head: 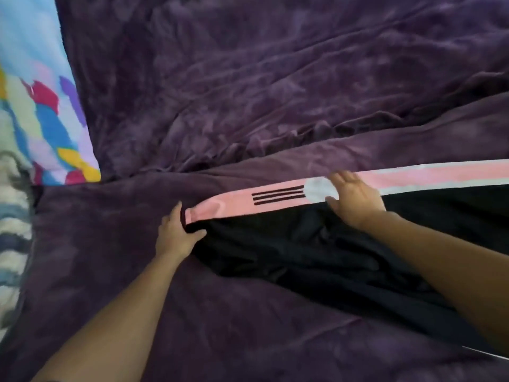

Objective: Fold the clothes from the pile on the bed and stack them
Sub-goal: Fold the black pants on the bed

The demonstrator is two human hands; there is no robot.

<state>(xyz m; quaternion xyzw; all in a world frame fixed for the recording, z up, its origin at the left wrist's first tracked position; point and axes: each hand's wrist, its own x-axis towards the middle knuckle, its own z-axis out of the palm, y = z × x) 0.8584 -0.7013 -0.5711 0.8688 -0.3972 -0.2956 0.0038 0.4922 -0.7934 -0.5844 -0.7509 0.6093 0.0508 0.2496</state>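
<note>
A black garment [316, 252] with a long pink and white side stripe [275, 198] lies spread on the purple blanket [220, 78] of the bed, running off the right edge. My left hand [176, 232] pinches the garment's left end, thumb on the black cloth and fingers behind the pink stripe. My right hand [355, 199] lies flat with straight fingers on the stripe, next to a white round patch and three black bars.
A pillow [41, 106] with a bright multicoloured print leans at the left edge. Below it lies a fuzzy grey and white striped cloth [13, 230]. Rumpled purple blanket fills the far and near parts of the bed.
</note>
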